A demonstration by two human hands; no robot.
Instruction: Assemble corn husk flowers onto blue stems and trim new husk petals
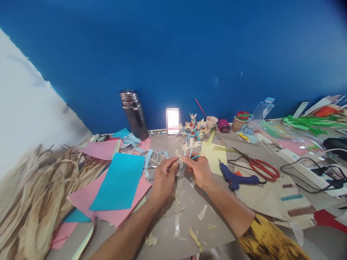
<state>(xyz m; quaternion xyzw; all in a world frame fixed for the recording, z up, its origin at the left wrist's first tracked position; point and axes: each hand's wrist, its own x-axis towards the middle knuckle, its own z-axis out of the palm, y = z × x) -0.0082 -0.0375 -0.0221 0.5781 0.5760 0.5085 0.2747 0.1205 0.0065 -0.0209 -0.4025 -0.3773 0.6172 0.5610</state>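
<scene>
Over the middle of the table, my right hand (199, 169) is closed around the thin, blue-wrapped stem of a craft flower (191, 146) with pale, dried-husk-like petals. My left hand (164, 178) meets it from the left, thumb and fingertips pinched on a small pale petal (178, 153). Whether that petal is joined to the flower I cannot tell. Just behind my hands stand finished-looking pale flowers on blue stems (194, 130). Light blue paper strips (148, 162) curl beside my left hand, near a partly hidden metal tool.
Blue paper (119, 182) and pink sheets lie left, beside dried husks (35, 202). A dark flask (135, 117) and a lit screen (172, 121) stand at the back. Rightward are a glue gun (237, 179), red-handled scissors (264, 169), a bottle (261, 113) and a power strip (306, 169). Scraps litter the front.
</scene>
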